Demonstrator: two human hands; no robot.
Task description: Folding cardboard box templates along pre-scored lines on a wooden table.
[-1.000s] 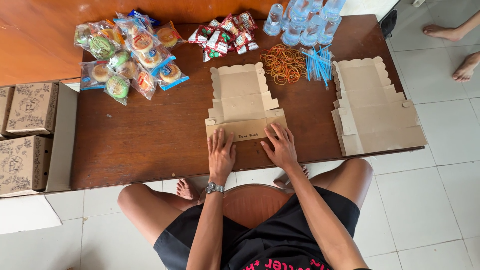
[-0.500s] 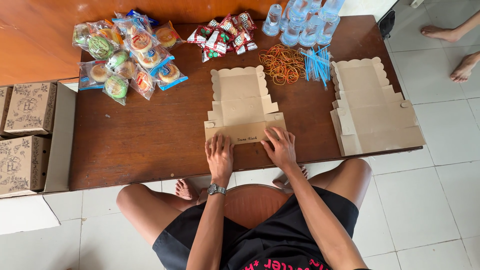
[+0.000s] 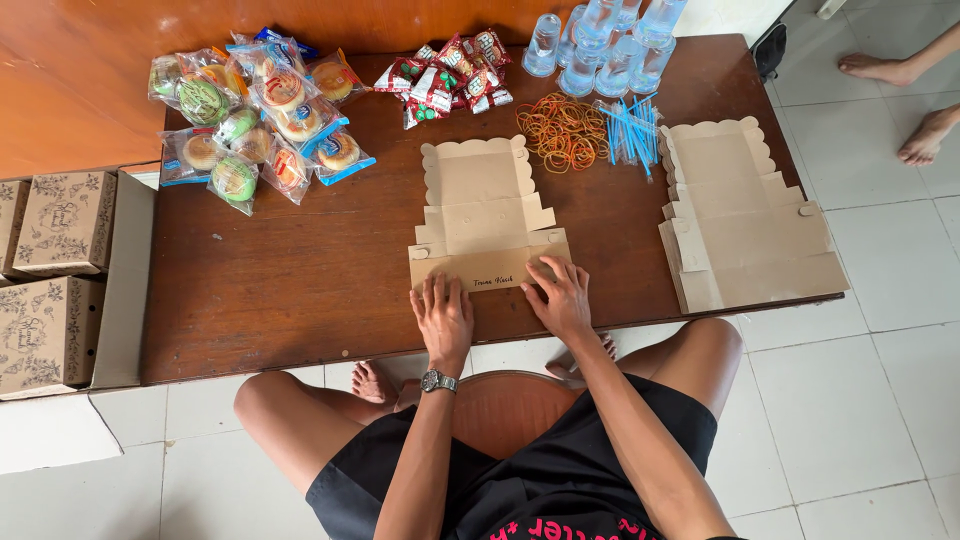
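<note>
A flat, unfolded brown cardboard box blank [image 3: 484,212] with a scalloped far edge lies on the dark wooden table [image 3: 300,290] in front of me. My left hand [image 3: 443,316] rests flat on its near flap, fingers spread, a wristwatch on the wrist. My right hand [image 3: 560,296] presses the same flap at its right end, fingers apart. Neither hand grips anything.
A stack of more flat box blanks [image 3: 745,215] lies at the right. Wrapped pastries [image 3: 250,115], small red snack packs [image 3: 445,78], rubber bands [image 3: 560,130], blue straws [image 3: 632,130] and water cups [image 3: 600,40] line the far side. Folded patterned boxes [image 3: 50,270] stand left. Another person's feet [image 3: 900,100] show at far right.
Both hands have slid slightly toward me along the near flap of the blank; the blank itself stays in place.
</note>
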